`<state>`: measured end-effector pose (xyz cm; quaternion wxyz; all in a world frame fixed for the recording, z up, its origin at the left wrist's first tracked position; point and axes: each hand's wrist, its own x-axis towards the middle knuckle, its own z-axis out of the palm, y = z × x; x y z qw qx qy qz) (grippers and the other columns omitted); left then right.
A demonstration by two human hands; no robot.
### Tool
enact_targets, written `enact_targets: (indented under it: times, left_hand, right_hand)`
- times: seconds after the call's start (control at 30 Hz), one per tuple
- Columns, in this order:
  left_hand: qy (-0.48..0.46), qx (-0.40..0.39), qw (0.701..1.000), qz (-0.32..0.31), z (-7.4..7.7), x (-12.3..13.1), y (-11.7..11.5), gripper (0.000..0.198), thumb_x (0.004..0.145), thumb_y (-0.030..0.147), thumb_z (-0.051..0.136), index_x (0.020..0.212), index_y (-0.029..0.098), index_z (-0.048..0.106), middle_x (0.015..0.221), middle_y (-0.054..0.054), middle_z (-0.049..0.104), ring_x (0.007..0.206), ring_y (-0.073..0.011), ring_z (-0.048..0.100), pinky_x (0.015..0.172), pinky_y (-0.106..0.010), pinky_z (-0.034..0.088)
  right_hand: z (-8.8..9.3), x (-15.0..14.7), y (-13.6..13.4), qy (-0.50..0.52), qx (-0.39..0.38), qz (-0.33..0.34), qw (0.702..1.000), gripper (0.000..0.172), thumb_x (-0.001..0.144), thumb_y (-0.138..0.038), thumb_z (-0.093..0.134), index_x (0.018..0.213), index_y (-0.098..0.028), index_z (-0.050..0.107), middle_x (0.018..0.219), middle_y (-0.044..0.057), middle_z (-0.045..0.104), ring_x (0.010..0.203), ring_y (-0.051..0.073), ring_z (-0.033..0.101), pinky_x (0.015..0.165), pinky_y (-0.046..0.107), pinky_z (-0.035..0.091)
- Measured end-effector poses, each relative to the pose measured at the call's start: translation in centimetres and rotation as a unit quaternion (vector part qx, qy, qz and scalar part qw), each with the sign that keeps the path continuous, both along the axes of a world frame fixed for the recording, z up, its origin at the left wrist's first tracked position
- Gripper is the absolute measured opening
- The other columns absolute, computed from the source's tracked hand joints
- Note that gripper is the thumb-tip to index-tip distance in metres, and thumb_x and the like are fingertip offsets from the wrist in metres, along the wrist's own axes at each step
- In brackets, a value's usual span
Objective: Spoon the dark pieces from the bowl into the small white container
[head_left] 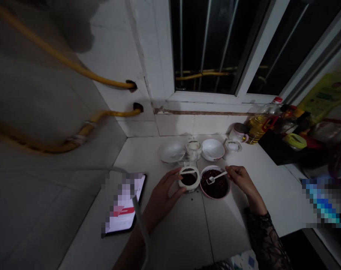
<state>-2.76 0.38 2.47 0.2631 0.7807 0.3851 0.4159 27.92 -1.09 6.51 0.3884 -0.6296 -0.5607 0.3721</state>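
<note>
My right hand [242, 180] pinches the handle of a small white spoon [219, 175]. The spoon's scoop end is over a pink-rimmed bowl [230, 188] filled with dark red, flaky stuff that looks like chili flakes [217, 190]. Just left of the bowl, a small jar with a cream-coloured rim [198, 179] stands with similar dark contents inside. My left hand [167, 190] closes around that jar's left side, thumb in front and fingers behind. A few dark crumbs lie on the counter below the jar.
Behind are a glass bowl [172, 152], a white bowl [212, 150], another jar [193, 145] and a small open container [233, 146]. An oil bottle [256, 127] stands at right. A lit phone [127, 210] lies left, with a grey cable [141, 225] nearby.
</note>
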Motion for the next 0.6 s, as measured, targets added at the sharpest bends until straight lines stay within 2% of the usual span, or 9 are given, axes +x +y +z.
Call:
enact_targets:
  times: [0.2,0.4,0.53,0.6]
  left_hand:
    - [-0.018,-0.025,1.0,0.001,0.0,0.1,0.0,0.021,0.09,0.034,0.063,0.108,0.023,0.063,0.138,-0.013,0.061,0.124,-0.027,0.062,0.099,-0.044,0.055]
    - [-0.03,-0.01,1.0,0.0,-0.1,0.3,0.1,0.021,0.089,0.033,0.063,0.106,0.023,0.063,0.137,-0.013,0.062,0.122,-0.0263,0.063,0.094,-0.041,0.057]
    - [-0.041,-0.009,0.999,0.006,-0.3,0.4,0.2,0.021,0.089,0.034,0.064,0.106,0.023,0.063,0.137,-0.012,0.062,0.122,-0.0258,0.063,0.096,-0.042,0.056]
    - [-0.041,-0.006,0.999,0.002,-0.4,0.4,0.2,0.021,0.089,0.034,0.063,0.107,0.023,0.062,0.137,-0.012,0.063,0.123,-0.0257,0.063,0.096,-0.042,0.056]
  right_hand:
    - [-0.3,0.2,0.3,0.021,0.014,-0.027,0.999,0.064,0.071,-0.081,0.057,0.05,-0.023,0.043,0.043,-0.007,0.031,0.042,0.007,0.023,0.041,0.025,0.016]
    - [0.3,-0.4,0.6,0.045,0.032,-0.057,0.997,0.063,0.066,-0.082,0.059,0.048,-0.023,0.044,0.04,-0.006,0.031,0.039,0.008,0.022,0.039,0.026,0.015]
    - [0.9,-1.7,0.9,0.054,0.054,-0.07,0.995,0.063,0.068,-0.083,0.056,0.049,-0.024,0.044,0.04,-0.006,0.032,0.039,0.008,0.023,0.039,0.026,0.017]
    - [1.2,-2.8,0.9,0.035,0.094,-0.067,0.993,0.063,0.073,-0.082,0.052,0.051,-0.024,0.044,0.043,-0.005,0.034,0.041,0.009,0.025,0.04,0.025,0.02]
